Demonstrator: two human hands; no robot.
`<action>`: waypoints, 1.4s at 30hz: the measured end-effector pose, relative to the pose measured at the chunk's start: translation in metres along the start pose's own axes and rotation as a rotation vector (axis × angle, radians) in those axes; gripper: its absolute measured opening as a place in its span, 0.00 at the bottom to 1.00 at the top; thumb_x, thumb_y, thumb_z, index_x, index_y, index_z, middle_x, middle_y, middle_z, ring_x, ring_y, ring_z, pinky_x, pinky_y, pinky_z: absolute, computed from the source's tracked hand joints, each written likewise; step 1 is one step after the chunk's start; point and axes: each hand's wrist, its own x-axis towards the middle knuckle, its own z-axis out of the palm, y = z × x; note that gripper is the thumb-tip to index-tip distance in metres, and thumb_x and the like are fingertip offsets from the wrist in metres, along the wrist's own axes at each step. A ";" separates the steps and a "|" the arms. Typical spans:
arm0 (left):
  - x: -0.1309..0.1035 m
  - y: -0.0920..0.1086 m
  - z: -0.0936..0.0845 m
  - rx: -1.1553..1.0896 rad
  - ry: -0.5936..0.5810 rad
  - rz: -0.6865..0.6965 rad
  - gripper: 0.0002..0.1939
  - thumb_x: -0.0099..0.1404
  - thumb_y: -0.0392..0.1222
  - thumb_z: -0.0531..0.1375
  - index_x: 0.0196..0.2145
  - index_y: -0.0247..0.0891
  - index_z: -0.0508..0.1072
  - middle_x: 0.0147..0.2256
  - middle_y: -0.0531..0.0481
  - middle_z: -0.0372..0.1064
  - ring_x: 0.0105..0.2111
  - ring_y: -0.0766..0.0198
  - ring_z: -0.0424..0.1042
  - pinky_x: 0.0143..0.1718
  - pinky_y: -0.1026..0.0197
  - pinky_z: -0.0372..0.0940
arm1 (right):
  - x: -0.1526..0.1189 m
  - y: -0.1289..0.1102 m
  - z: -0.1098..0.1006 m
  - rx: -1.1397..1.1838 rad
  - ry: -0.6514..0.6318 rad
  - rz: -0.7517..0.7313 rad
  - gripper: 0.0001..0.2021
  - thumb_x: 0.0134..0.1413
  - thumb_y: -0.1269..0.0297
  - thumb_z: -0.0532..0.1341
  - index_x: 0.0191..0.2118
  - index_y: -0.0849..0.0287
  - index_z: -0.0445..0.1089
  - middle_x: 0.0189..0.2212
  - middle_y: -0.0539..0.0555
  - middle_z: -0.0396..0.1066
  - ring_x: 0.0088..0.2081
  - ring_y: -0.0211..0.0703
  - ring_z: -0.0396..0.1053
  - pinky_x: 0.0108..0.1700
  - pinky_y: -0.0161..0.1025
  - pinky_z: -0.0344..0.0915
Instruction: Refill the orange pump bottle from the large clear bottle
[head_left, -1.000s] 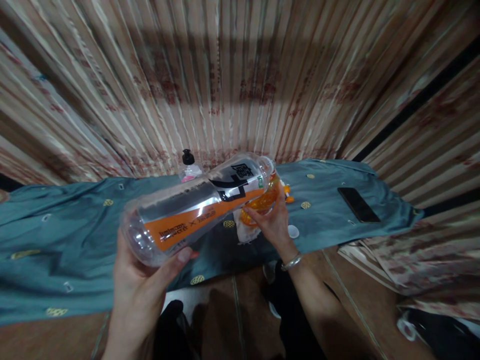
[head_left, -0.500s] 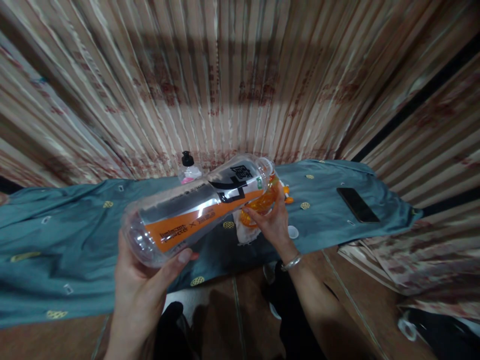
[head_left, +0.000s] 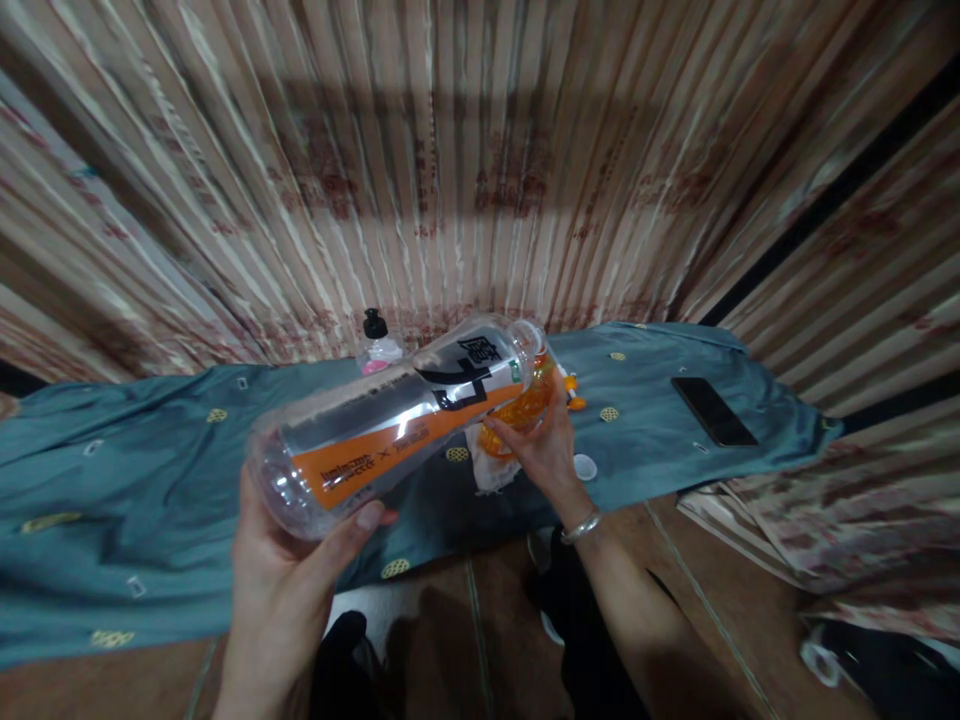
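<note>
A large clear plastic bottle [head_left: 405,420] with a silver and orange label lies tilted in front of me, its open neck up and to the right. My left hand [head_left: 292,550] is wrapped round its base end. In my right hand [head_left: 540,430] is a smaller bottle of orange liquid [head_left: 525,405], partly hidden by the fingers and the large bottle. The two bottle necks are close together; whether they touch I cannot tell. Beneath the orange bottle a whitish cloth [head_left: 493,468] rests on the covered table.
A teal patterned cloth [head_left: 165,480] covers the long table. A pump bottle with a black top [head_left: 375,340] stands at the back. To the right are a white round cap [head_left: 586,467], a small orange-and-white object [head_left: 574,400] and a dark phone [head_left: 714,411]. Pleated curtains [head_left: 480,150] hang behind.
The large bottle has turned slightly about its length and its neck has dipped a little. Both hands keep their holds in nearly the same places.
</note>
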 end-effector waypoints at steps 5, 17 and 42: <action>0.000 -0.002 0.000 -0.014 -0.004 0.000 0.44 0.48 0.41 0.88 0.63 0.45 0.83 0.59 0.40 0.81 0.44 0.46 0.87 0.30 0.55 0.87 | 0.000 -0.001 0.000 0.021 -0.008 0.018 0.68 0.48 0.32 0.83 0.83 0.62 0.54 0.77 0.77 0.68 0.79 0.75 0.67 0.79 0.73 0.67; -0.002 0.004 0.002 0.006 -0.010 -0.014 0.51 0.50 0.44 0.88 0.69 0.46 0.79 0.61 0.38 0.80 0.46 0.46 0.86 0.32 0.56 0.87 | 0.001 -0.001 0.000 0.007 -0.007 0.025 0.67 0.47 0.34 0.84 0.82 0.62 0.55 0.77 0.78 0.69 0.78 0.76 0.69 0.79 0.73 0.68; 0.000 -0.001 0.000 -0.016 0.000 0.010 0.57 0.48 0.43 0.89 0.74 0.49 0.78 0.69 0.34 0.76 0.49 0.44 0.86 0.31 0.54 0.88 | 0.000 0.000 0.002 -0.003 0.006 -0.002 0.64 0.52 0.31 0.80 0.82 0.60 0.54 0.76 0.76 0.70 0.76 0.73 0.71 0.78 0.71 0.69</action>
